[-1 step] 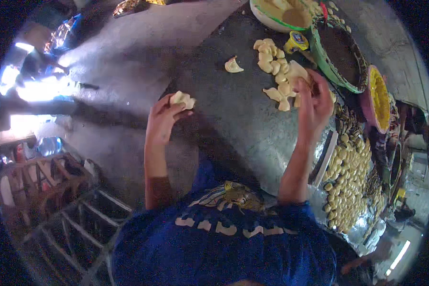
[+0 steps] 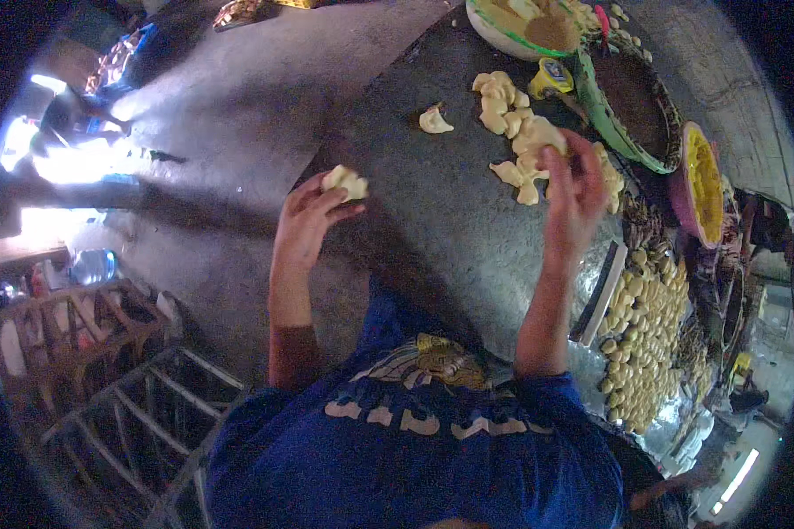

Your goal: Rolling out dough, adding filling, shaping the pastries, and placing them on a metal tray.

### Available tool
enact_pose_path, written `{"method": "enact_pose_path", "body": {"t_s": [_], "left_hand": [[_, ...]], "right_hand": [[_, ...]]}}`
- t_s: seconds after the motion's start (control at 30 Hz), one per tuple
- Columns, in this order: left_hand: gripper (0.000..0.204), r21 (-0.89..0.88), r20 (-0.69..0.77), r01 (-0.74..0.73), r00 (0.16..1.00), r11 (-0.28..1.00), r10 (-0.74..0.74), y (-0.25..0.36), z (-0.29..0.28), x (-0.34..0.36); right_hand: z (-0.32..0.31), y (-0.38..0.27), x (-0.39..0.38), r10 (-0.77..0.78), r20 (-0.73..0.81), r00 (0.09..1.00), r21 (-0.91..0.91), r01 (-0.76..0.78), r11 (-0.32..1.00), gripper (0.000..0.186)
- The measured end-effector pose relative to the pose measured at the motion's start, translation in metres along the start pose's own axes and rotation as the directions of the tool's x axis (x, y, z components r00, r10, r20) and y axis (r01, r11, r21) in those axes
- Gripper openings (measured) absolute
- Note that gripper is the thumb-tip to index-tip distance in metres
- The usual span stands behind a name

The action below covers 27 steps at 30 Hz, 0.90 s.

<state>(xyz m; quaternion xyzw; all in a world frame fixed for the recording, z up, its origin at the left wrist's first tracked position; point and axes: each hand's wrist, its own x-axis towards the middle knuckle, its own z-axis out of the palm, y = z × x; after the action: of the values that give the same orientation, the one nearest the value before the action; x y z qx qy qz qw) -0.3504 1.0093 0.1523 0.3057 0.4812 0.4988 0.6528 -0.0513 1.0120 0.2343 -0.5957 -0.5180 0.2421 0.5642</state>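
My left hand (image 2: 309, 220) is closed on a lump of pale dough (image 2: 345, 182), held between thumb and fingers over the table's left edge. To the right, my right hand (image 2: 578, 181) is pinching the edge of a flattened dough piece (image 2: 536, 137) at the dough pile. Several small dough pieces (image 2: 498, 97) lie bunched beyond it on the dark table (image 2: 441, 203). A single dough piece (image 2: 434, 119) sits apart, left of the pile. More dough pieces (image 2: 610, 176) show partly behind my right hand.
Behind the pile stand a yellow cup (image 2: 551, 78), a green-rimmed bowl (image 2: 525, 48) and a round green-edged tray (image 2: 622, 145). At right are a pink tub (image 2: 686, 198) with yellow contents, a long bar (image 2: 602, 295) and many small shaped pieces (image 2: 644, 344). A metal rack (image 2: 141, 406) stands lower left.
My right hand has shifted slightly left, with its fingertips on the flattened dough. My left hand and its dough lump have moved a little to the right.
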Motion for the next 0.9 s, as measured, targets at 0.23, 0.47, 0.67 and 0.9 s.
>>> {"method": "enact_pose_path", "body": {"t_s": [0.23, 0.47, 0.67, 0.9], "left_hand": [[0.036, -0.276, 0.208, 0.044, 0.978, 0.960, 0.015, -0.032, 0.065, -0.034], [0.039, 0.265, 0.189, -0.035, 0.982, 0.964, -0.017, -0.026, 0.140, -0.083], [0.039, 0.127, 0.837, -0.984, 0.175, 0.128, 0.519, -0.009, 0.174, -0.131], [0.039, -0.228, 0.875, -0.664, 0.181, 0.712, 0.449, -0.027, 0.189, -0.102]], "right_hand": [[0.042, 0.045, -0.066, -0.257, 0.462, 0.849, -0.051, 0.314, 0.948, 0.050], [-0.018, 0.031, -0.114, -0.301, 0.338, 0.892, -0.354, 0.417, 0.837, 0.040], [-0.086, -0.025, -0.175, -0.147, 0.253, 0.956, 0.001, 0.152, 0.988, 0.033], [-0.075, -0.047, -0.171, 0.396, 0.132, 0.908, 0.630, -0.386, 0.674, 0.049]]}}
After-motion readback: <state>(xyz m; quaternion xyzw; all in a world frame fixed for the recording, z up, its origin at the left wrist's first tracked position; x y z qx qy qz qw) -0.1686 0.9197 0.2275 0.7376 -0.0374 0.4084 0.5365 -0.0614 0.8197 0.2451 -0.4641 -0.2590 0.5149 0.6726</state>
